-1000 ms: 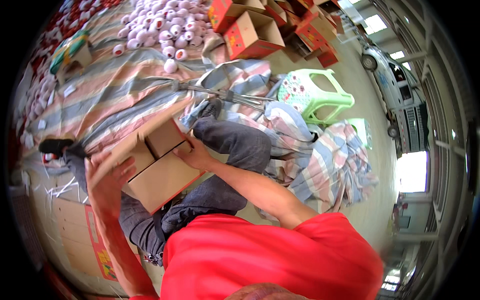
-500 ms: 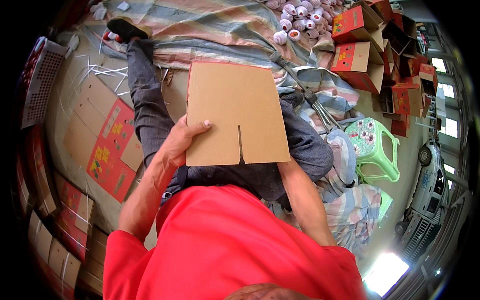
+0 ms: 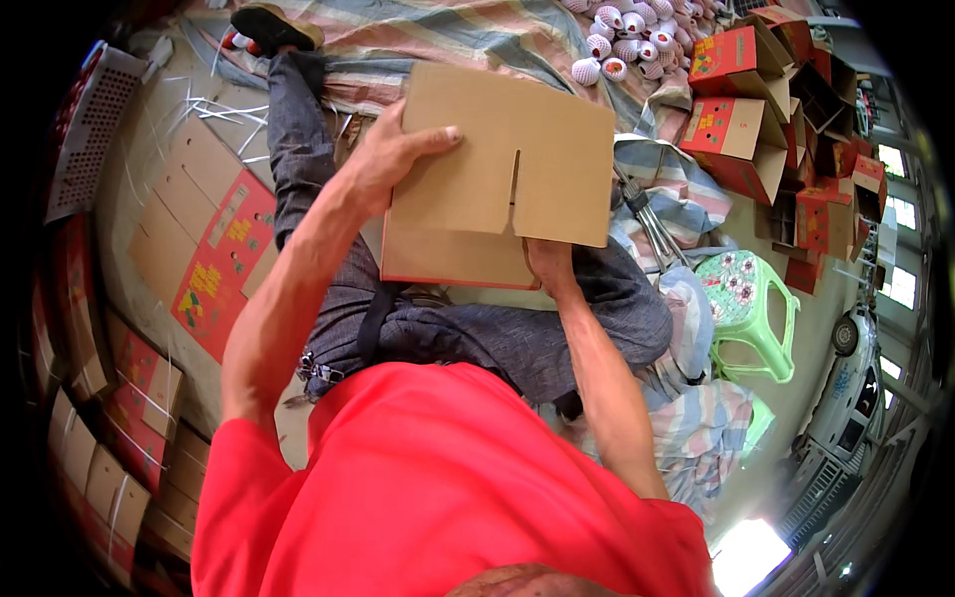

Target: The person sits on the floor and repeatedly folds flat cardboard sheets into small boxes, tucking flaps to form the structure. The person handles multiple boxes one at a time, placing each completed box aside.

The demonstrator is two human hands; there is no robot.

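Cardboard box [image 3: 497, 169]: plain brown, flaps folded shut w/ centre slit visible, red edge at bottom. Held tilted above lap, approx. centre frame.

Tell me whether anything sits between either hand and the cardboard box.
Nothing visible does. The left hand lies flat on the top flap of the cardboard box, thumb across it, and the right hand touches its lower edge from underneath, fingers mostly hidden behind the flap.
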